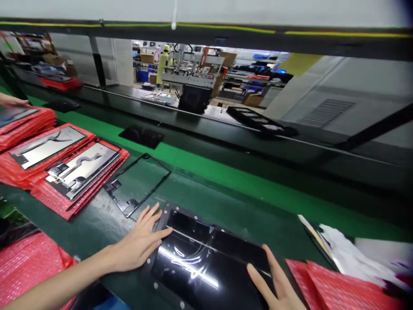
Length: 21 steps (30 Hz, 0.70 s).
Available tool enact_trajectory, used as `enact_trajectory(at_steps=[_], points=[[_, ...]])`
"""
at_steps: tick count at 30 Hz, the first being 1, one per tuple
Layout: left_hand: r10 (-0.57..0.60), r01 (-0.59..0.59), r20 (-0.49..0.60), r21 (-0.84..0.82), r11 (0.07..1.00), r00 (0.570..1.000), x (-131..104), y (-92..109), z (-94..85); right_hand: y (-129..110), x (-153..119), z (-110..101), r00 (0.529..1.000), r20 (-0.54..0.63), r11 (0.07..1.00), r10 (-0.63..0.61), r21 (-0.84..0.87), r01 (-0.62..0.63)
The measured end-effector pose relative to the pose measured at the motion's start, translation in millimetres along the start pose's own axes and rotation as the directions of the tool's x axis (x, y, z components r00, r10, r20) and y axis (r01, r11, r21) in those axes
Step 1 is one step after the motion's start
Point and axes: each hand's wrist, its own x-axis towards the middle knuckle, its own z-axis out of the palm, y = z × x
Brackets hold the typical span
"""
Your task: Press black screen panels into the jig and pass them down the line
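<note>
A glossy black panel (200, 262) lies in a dark frame with round silver dots along its border, at the bottom centre. My left hand (140, 241) rests on the frame's left edge, fingers spread, with one finger reaching onto the glossy surface. At the panel's right side is my right hand (274, 280), its thumb and a finger apart on the edge; its lower part is cut off by the picture's border. A thin black open frame (138, 185) lies on the green mat just beyond my left hand.
Red bubble-wrap stacks with screen panels (84, 165) stand at the left. Red wrap (342, 288) and white sheets (351, 254) lie at the right. A black panel (142, 136) lies farther back. Another person's hand (13, 101) shows at the far left.
</note>
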Motion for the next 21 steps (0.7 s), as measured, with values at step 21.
enact_trajectory(at_steps=[21], points=[[0.01, -0.03, 0.182, 0.11, 0.993, 0.983, 5.5, 10.1, -14.1, -33.3, -7.2, 11.7, 0.974, -0.061, 0.962, 0.217, 0.182, -0.203]])
